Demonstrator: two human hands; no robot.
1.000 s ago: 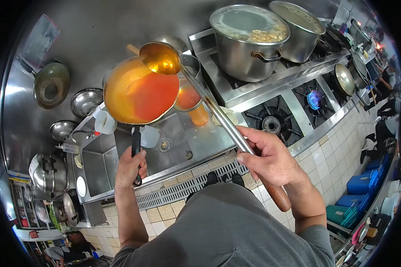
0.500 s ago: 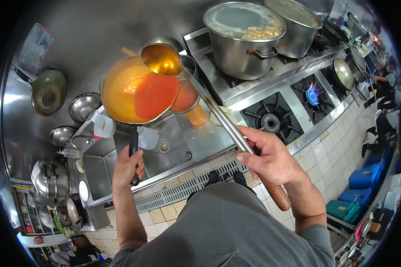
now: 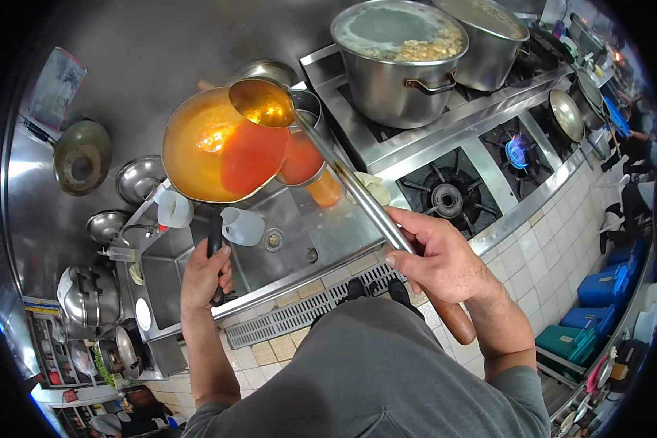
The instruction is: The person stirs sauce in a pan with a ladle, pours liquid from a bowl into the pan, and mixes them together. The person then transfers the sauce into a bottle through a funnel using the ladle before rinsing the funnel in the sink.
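Observation:
Closed round a black handle, my left hand point(image 3: 206, 276) holds a frying pan point(image 3: 166, 150) over the sink side. Orange liquid, with a deep red area on its right, lies in the pan. My right hand point(image 3: 445, 255) grips a long ladle point(image 3: 350, 182) by its metal shaft, above the wooden handle end. Amber liquid shows in the ladle's bowl, above the pan's upper right part. Behind the pan's right edge stands a metal pot point(image 3: 310, 109), partly hidden, with a container of orange liquid point(image 3: 323, 191) just below it.
A white plastic jug point(image 3: 242, 226) sits by the sink point(image 3: 169, 255). Two big stockpots point(image 3: 398, 91) stand at the back right, one with pale liquid and floating pieces. A lit burner point(image 3: 517, 152) burns blue beside an unlit burner point(image 3: 447, 200). A person's arm shows at far right.
The pan has shifted slightly left, and the ladle a little with it. My grips look the same. The view has turned slightly.

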